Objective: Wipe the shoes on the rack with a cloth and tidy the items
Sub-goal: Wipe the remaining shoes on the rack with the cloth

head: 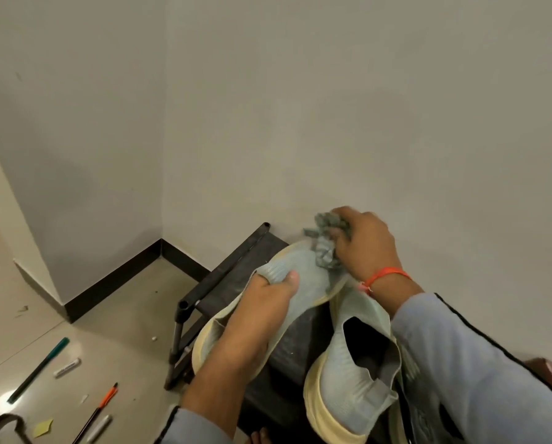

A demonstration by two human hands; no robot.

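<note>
Two pale blue knit shoes with cream soles sit on top of a black shoe rack (236, 264). My left hand (265, 302) reaches into the left shoe (309, 283), with the thumb over its collar. My right hand (364, 241) grips a crumpled grey cloth (326, 241) and presses it on the toe of that shoe. The right shoe (358, 373) lies beside it, heel toward me, opening up.
The rack stands against a grey wall near a corner. On the tiled floor at the left lie a green pen (40, 368), a white marker (66, 368), an orange-tipped pencil (100, 408), a silver pen (99, 428), a yellow paper scrap (43, 427) and a dark curved object (5, 426).
</note>
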